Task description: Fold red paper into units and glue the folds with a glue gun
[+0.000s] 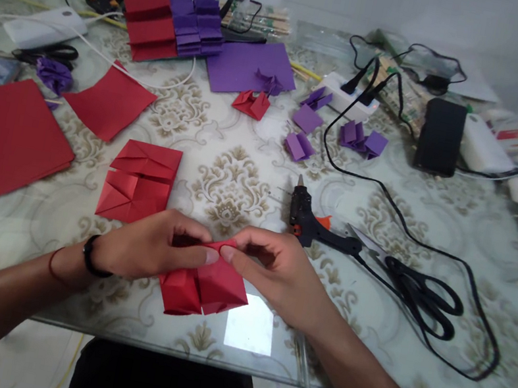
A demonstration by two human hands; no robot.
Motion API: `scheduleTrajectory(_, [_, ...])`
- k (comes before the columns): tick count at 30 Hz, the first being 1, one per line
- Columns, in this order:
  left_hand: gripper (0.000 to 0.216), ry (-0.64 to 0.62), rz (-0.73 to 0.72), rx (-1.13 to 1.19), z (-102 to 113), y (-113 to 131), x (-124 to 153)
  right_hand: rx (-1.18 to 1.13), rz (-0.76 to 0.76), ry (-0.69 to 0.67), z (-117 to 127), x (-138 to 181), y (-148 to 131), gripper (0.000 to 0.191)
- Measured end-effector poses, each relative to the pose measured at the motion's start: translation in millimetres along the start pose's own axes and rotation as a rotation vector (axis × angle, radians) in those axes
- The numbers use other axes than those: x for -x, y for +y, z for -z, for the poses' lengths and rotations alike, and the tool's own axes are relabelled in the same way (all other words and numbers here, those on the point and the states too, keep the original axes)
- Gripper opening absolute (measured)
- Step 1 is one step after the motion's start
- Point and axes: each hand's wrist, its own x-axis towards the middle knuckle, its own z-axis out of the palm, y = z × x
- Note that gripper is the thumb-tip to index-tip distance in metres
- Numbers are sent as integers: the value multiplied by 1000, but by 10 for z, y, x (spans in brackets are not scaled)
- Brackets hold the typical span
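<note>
Near the front edge of the table, both hands pinch the far edge of a folded red paper (222, 286). My left hand (157, 246) grips it from the left, thumb on top and fingers curled at the rim. From the right, my right hand (275, 270) holds the same edge, its thumb tip close to the other thumb. Creased flaps of the paper spread toward me below the thumbs. Just beyond my left hand lies a second folded red paper (139, 190), with a slit across its middle.
A black glue gun (307, 219) and black-handled scissors (422, 293) lie right of my hands, with a cord looping round. Red sheets (2, 142) lie at left. Small purple folded papers (307, 119), a red folded piece (251, 104) and a power strip (349, 96) sit farther back.
</note>
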Motion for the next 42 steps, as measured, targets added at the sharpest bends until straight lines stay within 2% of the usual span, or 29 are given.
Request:
scheduleTrajectory(2, [23, 28, -18, 0, 4, 9, 5, -14, -7, 8, 4, 2, 10, 26])
scheduleTrajectory(5, [25, 133, -74, -29, 7, 8, 21, -39, -20, 23, 13, 2, 21, 25])
scheduleTrajectory(11, [14, 506, -402, -236, 71, 24, 67, -50, -28, 121, 54, -32, 51, 29])
scheduleTrajectory(15, [23, 661, -404, -253, 118, 26, 91, -71, -13, 144, 73, -46, 62, 27])
scheduleTrajectory(17, [28, 699, -391, -231, 132, 12, 98, -85, -6, 130, 77, -47, 61, 27])
scheduleTrajectory(26, [42, 727, -305, -250, 171, 68, 125, -145, 13, 61, 99, -24, 64, 25])
scheduleTrajectory(33, [18, 626, -315, -135, 183, 10, 69, -180, 13, -27, 105, -1, 50, 24])
scheduleTrajectory(37, [35, 658, -296, 28, 178, -22, 53, -154, 27, -32, 103, 8, 56, 22])
scheduleTrajectory(39, [38, 602, -282, 27, 188, -23, 67, -150, 33, -14, 96, 10, 55, 21])
scheduleTrajectory(42, [50, 414, -231, 18, 188, -8, 97, -191, 32, 42, 81, 5, 52, 24])
